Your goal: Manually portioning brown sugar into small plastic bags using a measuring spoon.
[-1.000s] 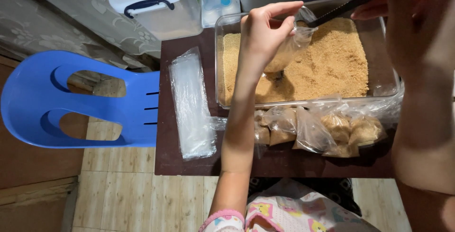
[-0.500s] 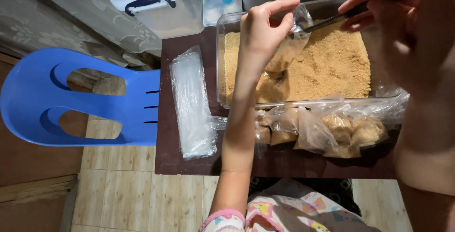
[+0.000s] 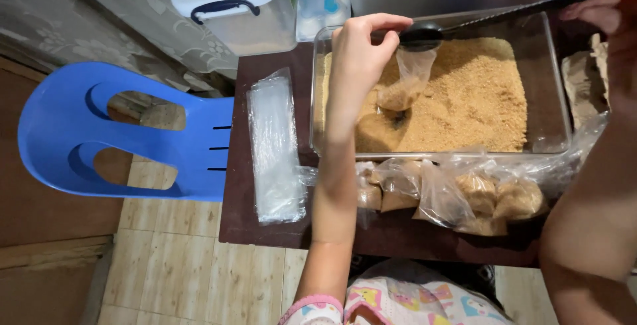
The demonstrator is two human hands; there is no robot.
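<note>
over the tub [image 3: 554, 73], left hand [image 3: 358, 56] pinches bag [image 3: 406, 83], seemingly half-full.

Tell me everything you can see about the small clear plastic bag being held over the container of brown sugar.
The small clear plastic bag is thin, see-through film, hanging mouth up and partly filled at its bottom with brown granules. The left hand pinches its top edge, holding the mouth open above the clear rectangular plastic container of brown sugar. The dark bowl of the long black spoon, held by the right hand, sits right at the mouth. Whether the bag's bottom touches the sugar below cannot be told.
</note>
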